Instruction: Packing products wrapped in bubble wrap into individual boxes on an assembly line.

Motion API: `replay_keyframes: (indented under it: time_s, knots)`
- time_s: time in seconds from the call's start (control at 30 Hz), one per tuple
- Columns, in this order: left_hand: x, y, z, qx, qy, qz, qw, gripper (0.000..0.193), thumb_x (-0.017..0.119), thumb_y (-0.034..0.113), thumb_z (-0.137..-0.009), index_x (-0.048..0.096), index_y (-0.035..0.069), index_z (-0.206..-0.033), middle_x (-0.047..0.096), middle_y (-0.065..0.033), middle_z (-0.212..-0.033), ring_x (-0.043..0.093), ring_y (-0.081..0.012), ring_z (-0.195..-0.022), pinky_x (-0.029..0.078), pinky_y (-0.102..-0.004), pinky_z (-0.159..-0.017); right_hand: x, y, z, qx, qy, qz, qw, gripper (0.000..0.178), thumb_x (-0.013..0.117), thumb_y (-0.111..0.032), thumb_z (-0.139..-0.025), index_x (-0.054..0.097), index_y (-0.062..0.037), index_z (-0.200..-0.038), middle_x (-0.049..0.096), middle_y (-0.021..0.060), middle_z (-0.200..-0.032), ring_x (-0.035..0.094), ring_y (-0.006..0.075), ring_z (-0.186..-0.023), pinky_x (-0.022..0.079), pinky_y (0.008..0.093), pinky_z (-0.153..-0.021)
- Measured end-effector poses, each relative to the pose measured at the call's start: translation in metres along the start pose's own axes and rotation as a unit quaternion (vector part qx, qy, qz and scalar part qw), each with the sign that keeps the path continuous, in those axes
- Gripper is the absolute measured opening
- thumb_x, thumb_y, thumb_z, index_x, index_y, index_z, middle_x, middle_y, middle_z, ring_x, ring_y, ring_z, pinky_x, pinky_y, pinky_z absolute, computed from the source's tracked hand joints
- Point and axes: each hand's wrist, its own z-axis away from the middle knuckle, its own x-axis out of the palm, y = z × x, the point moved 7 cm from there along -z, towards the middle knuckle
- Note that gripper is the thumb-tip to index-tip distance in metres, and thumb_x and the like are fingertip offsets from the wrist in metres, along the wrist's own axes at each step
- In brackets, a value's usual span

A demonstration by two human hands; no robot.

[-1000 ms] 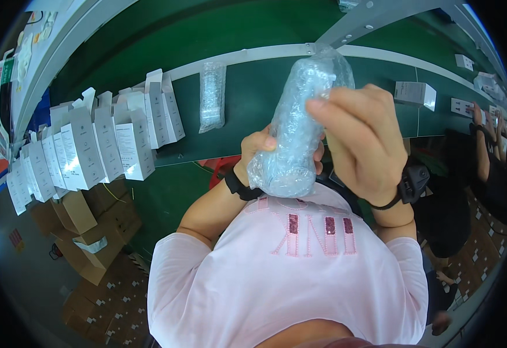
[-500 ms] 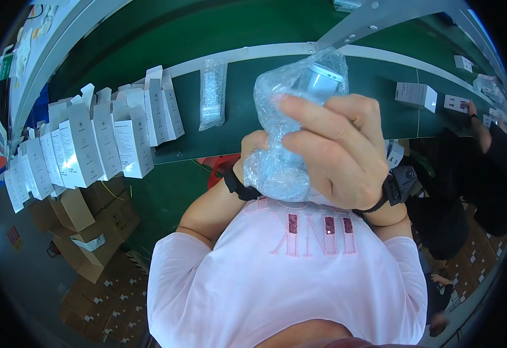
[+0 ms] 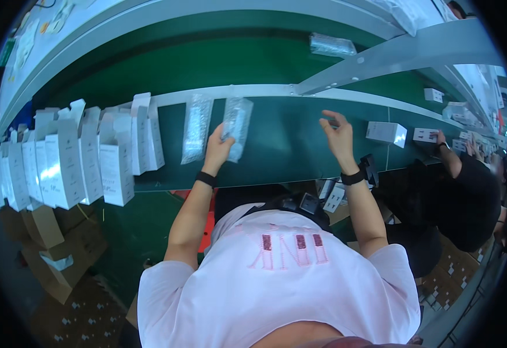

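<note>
My left hand (image 3: 218, 149) grips the lower left side of a bubble-wrapped package (image 3: 239, 124) on the dark green bench, its thumb over the wrap. Just left of it, a second bubble-wrapped package (image 3: 197, 130) lies nearly parallel, a narrow gap between them. Through the wrap I cannot make out the contents clearly. Farther right, my right hand (image 3: 340, 138) hovers over the bench, holding nothing, with its fingers apart and loosely bent.
Several white cartons with raised flaps (image 3: 62, 156) stand in a row at the left. A white box (image 3: 386, 132) lies on the right, near a co-worker's hand (image 3: 441, 137) on another box. Beyond the pale rail (image 3: 247, 90) lies another wrapped package (image 3: 332, 44); a grey metal brace (image 3: 393, 55) slants above.
The bubble-wrapped package held up before my chest in both hands now lies on the bench beside the other one. My right hand has let go and moved off to the right.
</note>
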Motion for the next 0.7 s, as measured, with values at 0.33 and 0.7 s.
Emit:
replay_keyframes:
  time_s: [0.33, 0.7]
  knots:
    - [0.021, 0.079, 0.054, 0.194, 0.201, -0.327, 0.903, 0.069, 0.064, 0.005, -0.083, 0.032, -0.002, -0.144, 0.04, -0.027, -0.138, 0.033, -0.0423, -0.133, 0.027, -0.0463, -0.111, -0.062, -0.017, -0.23, -0.361, 0.153, 0.336, 0.856, 0.085, 0.077, -0.024, -0.071, 0.034, 0.0043, -0.139, 0.042, 0.0249, -0.14, 0.038, 0.0421, -0.131, 0.032, 0.0451, -0.11]
    - [0.077, 0.109, 0.093, 0.138, 0.076, -0.173, 0.972, 0.037, 0.067, 0.006, -0.083, 0.062, 0.005, -0.12, 0.058, -0.0135, -0.127, 0.048, -0.0304, -0.125, 0.036, -0.0398, -0.106, -0.05, 0.063, -0.239, -0.068, -0.007, 0.42, 0.905, 0.054, 0.069, -0.017, -0.072, 0.057, -0.004, -0.123, 0.061, 0.017, -0.114, 0.055, 0.04, -0.11, 0.047, 0.0473, -0.091]
